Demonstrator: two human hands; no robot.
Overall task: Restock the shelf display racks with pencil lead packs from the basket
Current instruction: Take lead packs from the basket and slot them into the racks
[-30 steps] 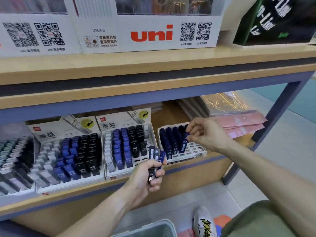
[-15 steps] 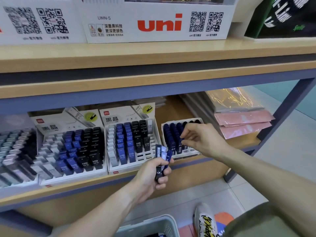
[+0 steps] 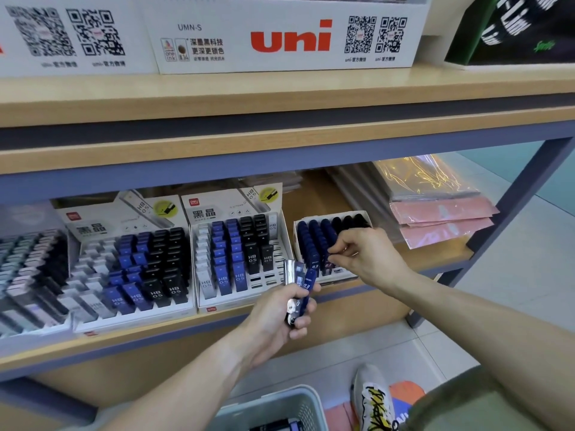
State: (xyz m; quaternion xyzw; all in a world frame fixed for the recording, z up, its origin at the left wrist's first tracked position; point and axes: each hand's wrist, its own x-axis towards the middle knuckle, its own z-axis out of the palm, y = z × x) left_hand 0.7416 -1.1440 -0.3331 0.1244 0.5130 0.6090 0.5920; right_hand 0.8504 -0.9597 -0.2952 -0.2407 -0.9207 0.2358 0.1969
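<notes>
My left hand (image 3: 280, 312) grips a small bunch of pencil lead packs (image 3: 300, 283), blue and silver, held upright in front of the lower shelf. My right hand (image 3: 367, 255) reaches into the rightmost display rack (image 3: 345, 276), a small white tray filled with dark blue and black packs. Its thumb and fingertips pinch a dark blue pack (image 3: 327, 262) at the tray's front row. Two larger white racks (image 3: 239, 298) to the left hold blue, black and white HB 0.5 packs. The grey basket (image 3: 280, 405) shows at the bottom edge.
The upper wooden shelf (image 3: 280, 94) overhangs the racks and carries white uni boxes (image 3: 286, 38). Pink and clear plastic sleeves (image 3: 441, 219) lie stacked right of the small rack. A blue shelf post (image 3: 516, 200) stands at the right. My shoe (image 3: 373, 399) is on the tiled floor.
My right hand moved down and forward from the back of the small rack to its front row, still pinching a blue pack. The left hand with its bunch stayed roughly in place.
</notes>
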